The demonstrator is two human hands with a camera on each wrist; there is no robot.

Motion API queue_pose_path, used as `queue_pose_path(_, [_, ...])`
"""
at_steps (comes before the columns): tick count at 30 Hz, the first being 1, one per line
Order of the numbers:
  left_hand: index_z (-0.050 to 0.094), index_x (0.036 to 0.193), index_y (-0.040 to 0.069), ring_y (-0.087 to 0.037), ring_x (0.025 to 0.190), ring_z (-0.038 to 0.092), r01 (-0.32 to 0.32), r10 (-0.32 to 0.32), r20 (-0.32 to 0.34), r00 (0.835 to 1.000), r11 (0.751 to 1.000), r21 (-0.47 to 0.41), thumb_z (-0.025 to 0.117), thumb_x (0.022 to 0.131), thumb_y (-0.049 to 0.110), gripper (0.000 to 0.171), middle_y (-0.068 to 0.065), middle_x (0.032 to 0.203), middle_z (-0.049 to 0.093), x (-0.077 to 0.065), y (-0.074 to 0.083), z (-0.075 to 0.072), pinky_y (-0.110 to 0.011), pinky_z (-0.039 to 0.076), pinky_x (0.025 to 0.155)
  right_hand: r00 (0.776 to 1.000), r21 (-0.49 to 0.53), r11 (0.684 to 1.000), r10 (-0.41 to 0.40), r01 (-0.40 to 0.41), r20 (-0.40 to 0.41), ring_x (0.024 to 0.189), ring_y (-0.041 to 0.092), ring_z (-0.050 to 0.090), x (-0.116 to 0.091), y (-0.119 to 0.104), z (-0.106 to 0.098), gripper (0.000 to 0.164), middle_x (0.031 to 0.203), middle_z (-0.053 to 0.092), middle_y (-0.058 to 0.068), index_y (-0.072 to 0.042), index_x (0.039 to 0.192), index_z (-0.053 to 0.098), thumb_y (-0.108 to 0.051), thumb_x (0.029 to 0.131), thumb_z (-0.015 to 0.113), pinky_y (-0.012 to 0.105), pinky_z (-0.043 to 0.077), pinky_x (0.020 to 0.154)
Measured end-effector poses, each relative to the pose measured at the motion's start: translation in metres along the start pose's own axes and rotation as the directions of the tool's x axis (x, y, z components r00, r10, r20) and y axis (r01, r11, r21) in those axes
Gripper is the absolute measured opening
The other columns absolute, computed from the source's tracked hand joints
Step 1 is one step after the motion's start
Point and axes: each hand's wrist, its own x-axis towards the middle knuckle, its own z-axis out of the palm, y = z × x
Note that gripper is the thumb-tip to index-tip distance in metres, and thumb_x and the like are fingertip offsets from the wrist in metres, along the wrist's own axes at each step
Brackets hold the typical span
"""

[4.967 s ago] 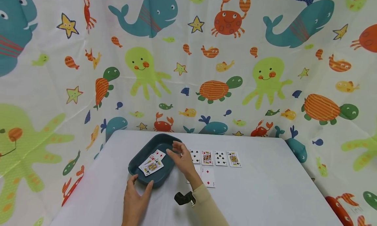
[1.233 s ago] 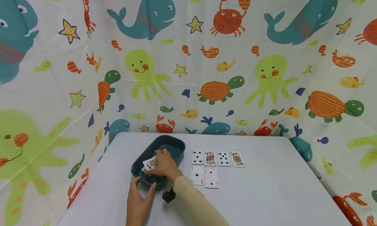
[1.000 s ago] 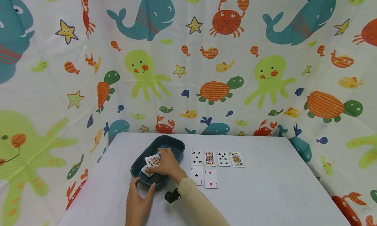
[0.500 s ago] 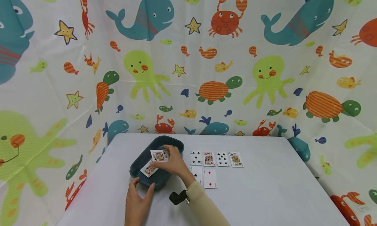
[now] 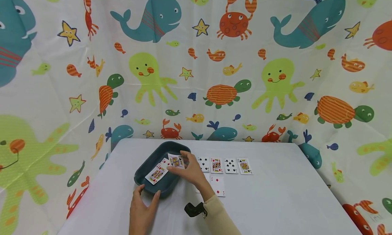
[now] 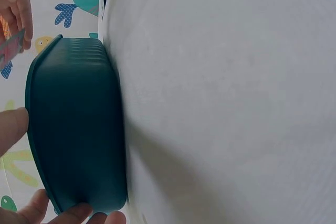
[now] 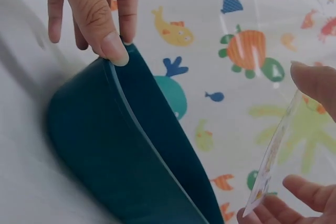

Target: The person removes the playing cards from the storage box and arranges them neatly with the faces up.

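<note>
My right hand (image 5: 193,173) pinches a face playing card (image 5: 176,161) between thumb and fingers, above the right side of a dark teal plastic bin (image 5: 166,188). In the right wrist view this card (image 7: 273,150) shows nearly edge-on. More playing cards (image 5: 157,173), a face card on top, lie overlapping inside the bin. At the bin's near end my left hand (image 5: 142,207) grips it. The right wrist view shows the left thumb on the rim, and the left wrist view shows other fingertips (image 6: 76,213) round the bin's wall (image 6: 73,124).
Right of the bin, a row of face-up cards (image 5: 231,166) lies on the white table (image 5: 275,194). Below the row is a two of diamonds (image 5: 218,186); a card beside it is mostly hidden by the right wrist. A sea-animal curtain (image 5: 196,78) hangs behind and at the sides.
My right hand has lifted a face card off the cards in the bin and moved right with it, towards the bin's right rim. The left hand has stayed at the near end.
</note>
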Motion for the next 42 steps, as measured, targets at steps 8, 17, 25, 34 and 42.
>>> queue_pose_path(8, [0.04, 0.142, -0.006, -0.052, 0.136, 0.043, 0.006, -0.006, 0.003, 1.0, 1.0, -0.006, 0.078, 0.091, 0.031, 0.074, -0.038, 0.144, 0.046, -0.004, 0.0, -0.002, -0.064, 0.034, 0.113, 1.0, 0.086, 0.996, 0.003, 0.0, -0.031, 0.134, 0.035, 0.051, -0.013, 0.009, -0.023, 0.088, 0.148, 0.05, 0.013, -0.009, 0.15, 0.047, -0.045, 0.08, 0.086, 0.052, 0.048, 0.109])
queue_pose_path(17, [0.038, 0.144, -0.007, -0.053, 0.137, 0.042, 0.024, -0.024, 0.018, 1.0, 1.0, 0.008, 0.077, 0.092, 0.034, 0.078, -0.039, 0.144, 0.044, -0.009, 0.0, -0.003, -0.065, 0.033, 0.112, 0.999, 0.109, 0.994, -0.001, 0.006, -0.042, 0.138, 0.035, 0.048, -0.027, 0.02, -0.046, 0.083, 0.153, 0.047, 0.011, -0.01, 0.151, 0.044, -0.039, 0.084, 0.084, 0.051, 0.042, 0.114])
queue_pose_path(25, [0.035, 0.146, -0.007, -0.053, 0.139, 0.039, 0.059, -0.06, 0.041, 0.997, 0.998, 0.014, 0.076, 0.093, 0.038, 0.081, -0.039, 0.147, 0.042, -0.012, 0.001, -0.003, -0.065, 0.031, 0.114, 0.998, 0.103, 0.995, 0.004, 0.002, -0.061, 0.14, 0.037, 0.044, -0.04, 0.033, -0.069, 0.082, 0.154, 0.044, 0.014, -0.008, 0.153, 0.042, -0.033, 0.086, 0.083, 0.052, 0.039, 0.116])
queue_pose_path(34, [0.035, 0.146, -0.007, -0.052, 0.139, 0.038, 0.069, -0.07, 0.044, 0.997, 0.997, 0.02, 0.076, 0.093, 0.036, 0.08, -0.039, 0.147, 0.041, -0.015, 0.003, -0.003, -0.065, 0.031, 0.115, 0.994, 0.053, 0.998, 0.036, -0.031, -0.104, 0.142, 0.037, 0.043, -0.052, 0.047, -0.094, 0.086, 0.155, 0.044, 0.017, -0.007, 0.152, 0.042, -0.032, 0.083, 0.086, 0.052, 0.035, 0.119])
queue_pose_path(42, [0.036, 0.145, -0.008, -0.053, 0.138, 0.039, 0.056, -0.057, 0.033, 0.998, 0.998, 0.022, 0.076, 0.092, 0.035, 0.079, -0.039, 0.146, 0.042, -0.021, 0.006, -0.002, -0.065, 0.031, 0.114, 0.992, -0.069, 0.997, 0.035, -0.044, -0.125, 0.14, 0.038, 0.043, -0.06, 0.061, -0.117, 0.089, 0.153, 0.042, 0.018, -0.005, 0.153, 0.04, -0.03, 0.081, 0.087, 0.053, 0.036, 0.118])
